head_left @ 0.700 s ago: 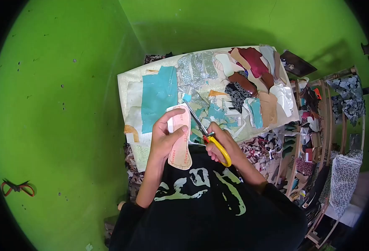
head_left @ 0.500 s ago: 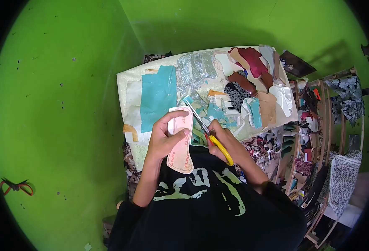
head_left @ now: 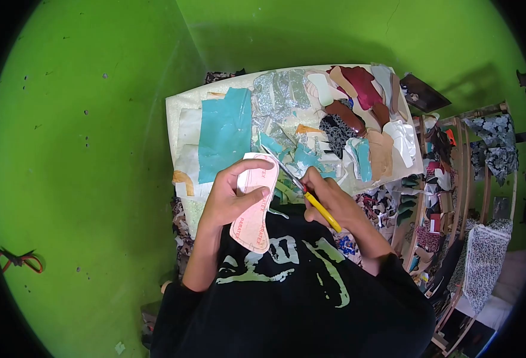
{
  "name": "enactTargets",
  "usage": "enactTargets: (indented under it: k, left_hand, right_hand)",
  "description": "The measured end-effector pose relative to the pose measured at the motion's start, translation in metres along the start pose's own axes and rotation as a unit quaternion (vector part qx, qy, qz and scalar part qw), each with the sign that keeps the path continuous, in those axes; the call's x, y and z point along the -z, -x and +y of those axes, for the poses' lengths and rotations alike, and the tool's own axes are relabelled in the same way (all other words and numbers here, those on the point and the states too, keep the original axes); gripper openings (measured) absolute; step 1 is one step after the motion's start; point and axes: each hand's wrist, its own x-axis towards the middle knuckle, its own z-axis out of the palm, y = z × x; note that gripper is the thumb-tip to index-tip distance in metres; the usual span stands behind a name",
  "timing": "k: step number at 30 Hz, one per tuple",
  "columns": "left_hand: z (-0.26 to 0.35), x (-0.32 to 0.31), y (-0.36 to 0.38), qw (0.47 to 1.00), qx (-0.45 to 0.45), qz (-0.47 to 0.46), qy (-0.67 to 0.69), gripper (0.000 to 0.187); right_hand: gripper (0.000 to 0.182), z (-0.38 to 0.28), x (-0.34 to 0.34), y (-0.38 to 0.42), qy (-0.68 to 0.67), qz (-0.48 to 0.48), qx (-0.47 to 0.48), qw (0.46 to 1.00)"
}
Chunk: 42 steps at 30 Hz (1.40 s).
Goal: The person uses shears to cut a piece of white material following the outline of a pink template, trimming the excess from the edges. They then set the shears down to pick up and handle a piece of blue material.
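My left hand (head_left: 230, 194) grips a pale insole-shaped piece (head_left: 252, 222) with red lettering, thumb on its face and fingers around its top. A pair of scissors (head_left: 316, 210) with yellow handles is in my right hand (head_left: 333, 201). Their blades point up and left, close beside the piece's upper right edge. A thin teal strip hangs by the piece's right side. Beyond my hands, teal scraps (head_left: 306, 158) lie on the table, with a large teal sheet (head_left: 224, 137) to their left.
The pale table (head_left: 176, 128) also bears silvery pieces (head_left: 278, 89), a maroon piece (head_left: 361, 86), brown pieces (head_left: 345, 117) and white pieces (head_left: 401, 143). A wooden rack (head_left: 463, 179) with materials stands at the right. Red-handled pliers or scissors (head_left: 21, 260) hang on the green wall at left.
The insole-shaped piece has tilted, its lower end shifting left. My right hand and the scissors have moved slightly right, and the scissors' handles look closer together.
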Motion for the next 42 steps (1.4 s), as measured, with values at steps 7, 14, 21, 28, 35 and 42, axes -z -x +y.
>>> enactTargets:
  k: [7,14,21,28,35,42]
  left_hand:
    - [0.005,0.001,0.003,0.999,-0.023,-0.024,-0.023,0.038]
    - [0.010,-0.006,0.012,1.000,-0.018,-0.021,0.014,0.035]
    - [0.008,-0.004,0.017,0.997,-0.071,-0.025,0.004,0.036]
    - [0.003,-0.017,0.024,0.994,-0.063,-0.011,0.093,0.044]
    - [0.005,-0.021,0.031,0.993,-0.051,0.001,0.105,0.039]
    - [0.007,-0.017,0.035,0.996,-0.035,0.020,0.084,0.035]
  right_hand:
    - [0.084,-0.015,0.021,0.008,0.058,-0.012,0.027,0.998]
    - [0.102,-0.027,0.022,0.008,0.045,-0.025,0.006,0.999]
    - [0.095,-0.051,0.038,0.010,0.114,-0.058,0.014,0.992]
    - [0.105,-0.051,0.027,0.009,0.120,0.065,0.145,0.980]
    - [0.104,-0.058,0.033,0.011,0.087,0.018,0.134,0.987]
    - [0.105,-0.065,0.043,0.016,0.098,-0.055,0.027,0.993]
